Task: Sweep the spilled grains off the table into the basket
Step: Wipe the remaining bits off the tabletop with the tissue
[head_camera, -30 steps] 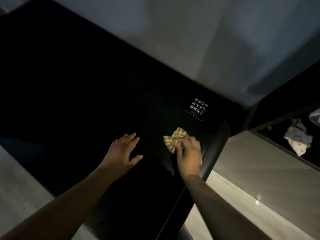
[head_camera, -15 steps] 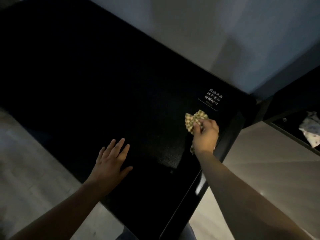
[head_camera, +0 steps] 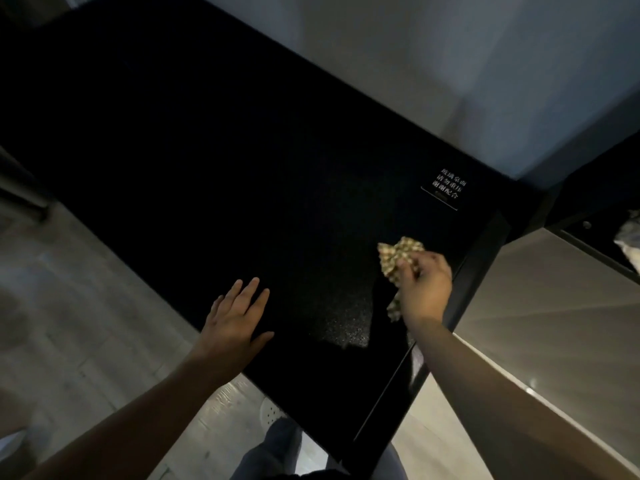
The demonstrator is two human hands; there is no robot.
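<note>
black table: glossy dark top running away from me to the wall, with a small label in white characters near its far right corner.
grains: fine pale specks on the lit patch of the top, between my two hands, close to the right edge.
left hand: flat on the table by its near left edge, fingers straight and spread, holding nothing.
right hand: fingers curled, pinching a bunched checked cloth against the top just beside the right edge.
far right: a dark recess with something pale lying in it.
</note>
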